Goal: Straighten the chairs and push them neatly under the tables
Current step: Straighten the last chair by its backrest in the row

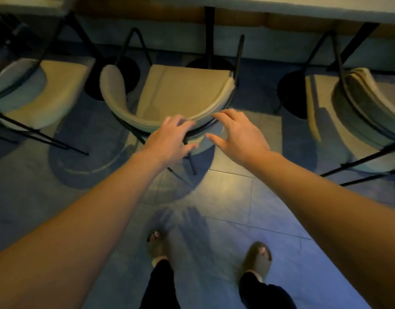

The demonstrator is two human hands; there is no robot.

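A beige padded chair [183, 90] with a curved backrest and thin black legs stands in front of me, turned slightly to the right, its seat front near the pale table [303, 6]. My left hand [169, 139] wraps the backrest's rear rim, fingers over the top and thumb underneath. Just to the right, my right hand [239, 134] hovers at the same rim with fingers spread; the fingertips reach the edge but do not close on it.
A matching chair [49, 85] stands to the left and another [348, 103] to the right, both angled. The table's black post [208, 30] rises from a round base behind the middle seat. My sandalled feet [257, 257] stand on grey floor tiles.
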